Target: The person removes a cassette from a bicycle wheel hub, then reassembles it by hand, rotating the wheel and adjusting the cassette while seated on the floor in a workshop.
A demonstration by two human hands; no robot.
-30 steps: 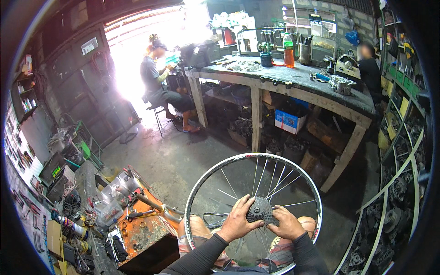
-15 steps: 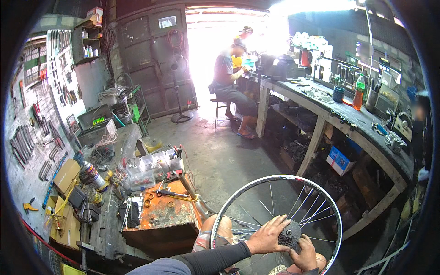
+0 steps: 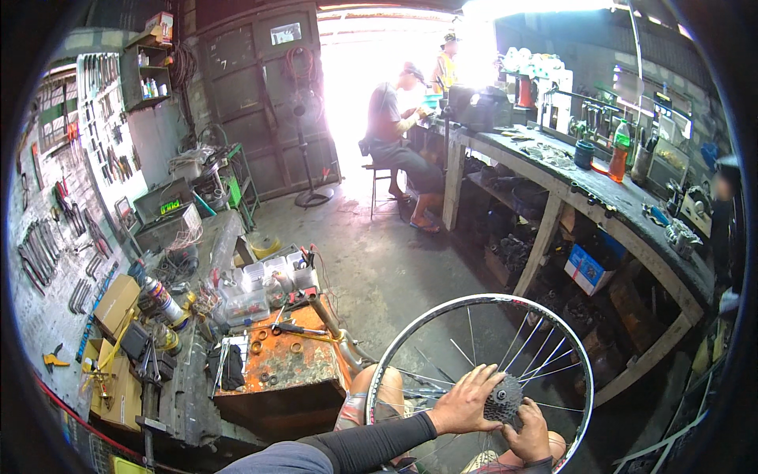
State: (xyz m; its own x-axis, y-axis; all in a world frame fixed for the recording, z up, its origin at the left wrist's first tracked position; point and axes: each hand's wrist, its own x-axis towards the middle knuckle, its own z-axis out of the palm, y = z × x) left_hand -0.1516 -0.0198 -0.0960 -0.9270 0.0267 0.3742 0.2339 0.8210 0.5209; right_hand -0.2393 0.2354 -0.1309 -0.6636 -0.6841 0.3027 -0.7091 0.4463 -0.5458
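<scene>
A bicycle wheel [image 3: 586, 355] with a white-edged rim and thin spokes stands tilted between my knees. At its hub sits a dark cassette of stacked sprockets [image 3: 503, 401]. My left hand [image 3: 467, 399] lies along the cassette's left side, its fingers bent over the upper edge. From the lower right, my right hand [image 3: 527, 433] grips the cassette's lower edge, thumb and fingers curled against the teeth. Both hands touch the sprockets, and part of the hub behind them is hidden. A dark sleeve covers my left forearm [image 3: 371, 441].
An orange-topped box [image 3: 308, 365] at my left carries metal rings and a hammer-like tool [image 3: 304, 332]. Clear plastic bins [image 3: 245, 304] stand behind it. A long workbench [image 3: 568, 186] runs along the right. Two people are at the far end, one seated on a stool [image 3: 384, 170].
Both hands have shifted slightly on the cassette, and its face shows a little more. The wheel sits slightly higher and to the right. The person in yellow at the back has moved right.
</scene>
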